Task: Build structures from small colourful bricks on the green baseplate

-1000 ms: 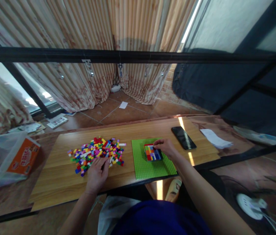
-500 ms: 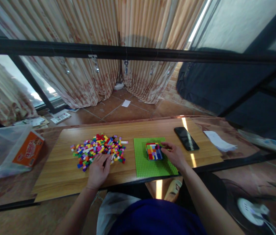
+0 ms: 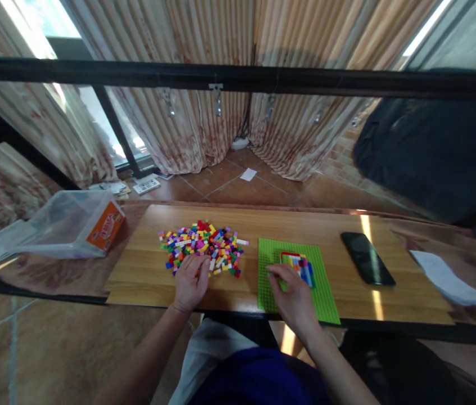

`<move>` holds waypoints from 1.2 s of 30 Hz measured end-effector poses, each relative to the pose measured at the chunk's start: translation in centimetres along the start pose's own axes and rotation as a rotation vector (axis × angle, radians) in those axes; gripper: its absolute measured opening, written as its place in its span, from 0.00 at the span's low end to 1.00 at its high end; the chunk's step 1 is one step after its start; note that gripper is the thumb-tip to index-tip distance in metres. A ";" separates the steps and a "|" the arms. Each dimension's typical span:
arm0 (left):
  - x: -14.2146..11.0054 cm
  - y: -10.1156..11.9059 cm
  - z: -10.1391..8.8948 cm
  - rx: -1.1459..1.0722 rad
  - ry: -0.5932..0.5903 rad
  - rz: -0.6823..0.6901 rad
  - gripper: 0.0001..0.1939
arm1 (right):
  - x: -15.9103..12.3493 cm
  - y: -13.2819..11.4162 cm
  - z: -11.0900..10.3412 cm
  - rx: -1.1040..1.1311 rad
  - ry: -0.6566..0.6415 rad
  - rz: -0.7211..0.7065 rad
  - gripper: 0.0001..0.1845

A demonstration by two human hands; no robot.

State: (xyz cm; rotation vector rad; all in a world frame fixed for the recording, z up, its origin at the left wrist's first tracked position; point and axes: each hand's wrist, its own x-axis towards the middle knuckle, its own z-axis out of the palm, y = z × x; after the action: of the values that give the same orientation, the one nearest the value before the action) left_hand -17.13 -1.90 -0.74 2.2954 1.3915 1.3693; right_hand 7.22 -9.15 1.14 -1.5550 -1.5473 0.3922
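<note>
On the wooden table a loose pile of small coloured toy bricks lies left of a green baseplate. A low block of multicoloured bricks with a red far edge is built on the plate, partly covered by my right hand. That hand hovers over the plate's left part, thumb and fingers drawn together; anything between them is too small to make out. At the near edge of the pile, my left hand has its fingers curled down at the bricks, and its fingertips are partly hidden.
A black phone lies right of the baseplate, with white paper farther right. A clear plastic bin with an orange label stands to the left. A dark metal bar crosses beyond the table, in front of curtains.
The view has turned left, shifting everything rightward in the picture. My right hand has moved from the brick block's right side to its left side. My left hand stays by the pile.
</note>
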 end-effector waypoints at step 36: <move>-2.5 -4.1 -3.5 0.028 -0.034 -0.439 0.19 | 6.9 -3.8 10.9 -0.147 -0.267 -0.295 0.17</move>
State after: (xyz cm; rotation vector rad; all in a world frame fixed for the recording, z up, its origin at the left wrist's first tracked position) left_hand -22.78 -2.56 -2.43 1.8582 1.7742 1.1710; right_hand -2.22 0.45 0.31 -1.3957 -2.0203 0.3340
